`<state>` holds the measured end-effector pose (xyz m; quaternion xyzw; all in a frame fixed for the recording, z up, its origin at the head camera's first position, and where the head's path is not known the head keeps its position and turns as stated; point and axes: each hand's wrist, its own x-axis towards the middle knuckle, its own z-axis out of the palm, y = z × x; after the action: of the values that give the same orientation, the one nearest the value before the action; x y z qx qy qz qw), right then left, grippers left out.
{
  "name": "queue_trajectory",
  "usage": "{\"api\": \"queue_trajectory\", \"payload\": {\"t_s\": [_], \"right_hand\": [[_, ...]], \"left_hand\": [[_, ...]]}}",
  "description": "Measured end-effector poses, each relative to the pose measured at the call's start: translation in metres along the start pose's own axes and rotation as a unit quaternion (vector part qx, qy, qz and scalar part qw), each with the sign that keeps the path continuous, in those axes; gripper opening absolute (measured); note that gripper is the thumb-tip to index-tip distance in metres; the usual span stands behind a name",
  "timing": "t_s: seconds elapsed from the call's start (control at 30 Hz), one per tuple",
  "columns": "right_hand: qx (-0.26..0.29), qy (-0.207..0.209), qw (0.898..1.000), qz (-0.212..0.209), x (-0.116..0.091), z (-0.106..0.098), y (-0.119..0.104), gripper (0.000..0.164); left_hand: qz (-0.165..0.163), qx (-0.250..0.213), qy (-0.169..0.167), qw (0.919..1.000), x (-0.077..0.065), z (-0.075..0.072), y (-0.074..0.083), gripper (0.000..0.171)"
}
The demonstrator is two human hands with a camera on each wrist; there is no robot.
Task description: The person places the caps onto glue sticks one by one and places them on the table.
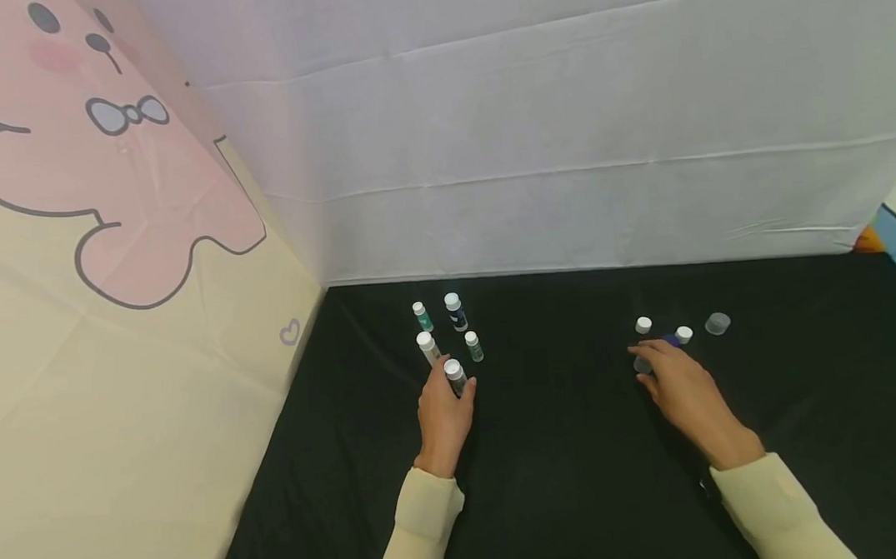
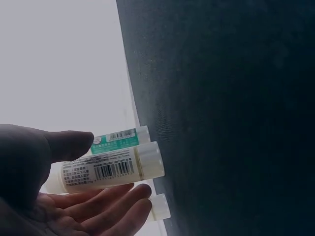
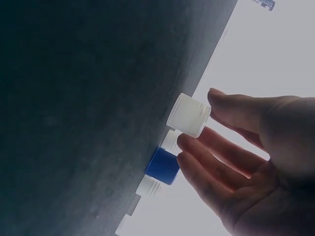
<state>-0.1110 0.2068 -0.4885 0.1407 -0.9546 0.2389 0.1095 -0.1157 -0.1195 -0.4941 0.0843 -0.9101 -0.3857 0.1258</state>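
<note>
My left hand has its thumb and fingers on either side of a small tube with a white top and a printed, barcoded label. The tube stands upright on the black cloth; a firm pinch does not show. Close around it stand another white-topped tube, two green-labelled tubes and a dark blue one. My right hand reaches over a clear cap, thumb and fingers spread around its upper end. A blue cap sits just past the fingertips.
White caps and another clear cap lie beyond my right hand. A black cloth covers the table. A white sheet rises behind it, and a cartoon-printed sheet borders the left side.
</note>
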Motion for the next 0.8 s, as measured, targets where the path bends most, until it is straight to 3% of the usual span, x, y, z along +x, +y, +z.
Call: {"api": "queue_trajectory", "payload": {"t_s": [0.33, 0.57, 0.8], "right_hand": [[0.021, -0.012, 1.000, 0.017, 0.002, 0.000, 0.001, 0.031], [0.032, 0.003, 0.999, 0.019, 0.001, 0.000, -0.001, 0.030], [0.041, 0.052, 0.998, -0.012, 0.000, -0.002, -0.008, 0.030]], "left_hand": [[0.007, 0.010, -0.002, 0.9999, 0.003, 0.002, -0.003, 0.021], [0.030, 0.011, 0.005, 0.9995, -0.002, 0.001, 0.000, 0.022], [0.057, 0.018, 0.010, 0.9982, -0.006, 0.002, 0.007, 0.023]]}}
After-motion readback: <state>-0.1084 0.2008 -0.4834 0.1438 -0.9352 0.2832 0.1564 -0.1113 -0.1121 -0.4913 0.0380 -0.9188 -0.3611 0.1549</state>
